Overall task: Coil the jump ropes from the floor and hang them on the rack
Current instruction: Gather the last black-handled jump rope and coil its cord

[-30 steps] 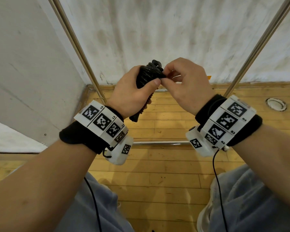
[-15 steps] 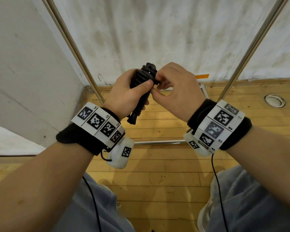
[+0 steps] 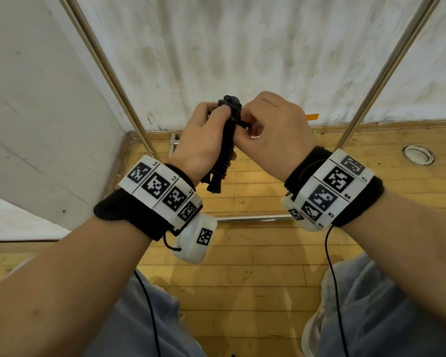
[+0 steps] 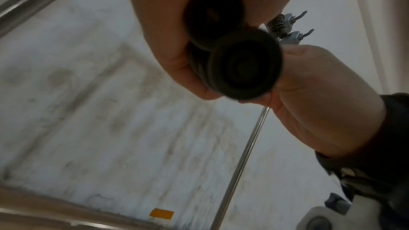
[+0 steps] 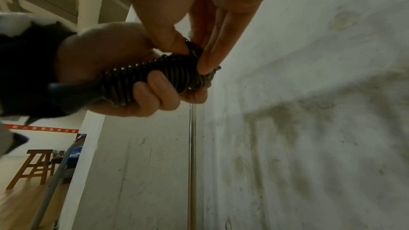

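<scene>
A black jump rope [image 3: 227,140] is wound tightly round its two handles, forming one bundle [image 5: 155,80] held upright in front of me. My left hand [image 3: 204,140] grips the bundle round its middle, fingers curled over the coils. My right hand [image 3: 265,132] pinches the rope end at the top of the bundle [image 5: 197,53] between thumb and fingers. The two round handle butts [image 4: 241,66] face the left wrist camera. The metal rack's slanted poles [image 3: 108,70] rise on both sides of my hands.
The rack's right pole [image 3: 386,65] and its low crossbar [image 3: 252,218] stand over the wooden floor [image 3: 242,274]. A stained white wall [image 3: 242,47] lies close behind, with a concrete wall at the left. A round floor fitting [image 3: 419,155] sits at right. A wooden stool [image 5: 33,165] stands far off.
Both hands have moved slightly lower and turned the bundle more upright. The right hand has shifted its pinch on the rope end at the top.
</scene>
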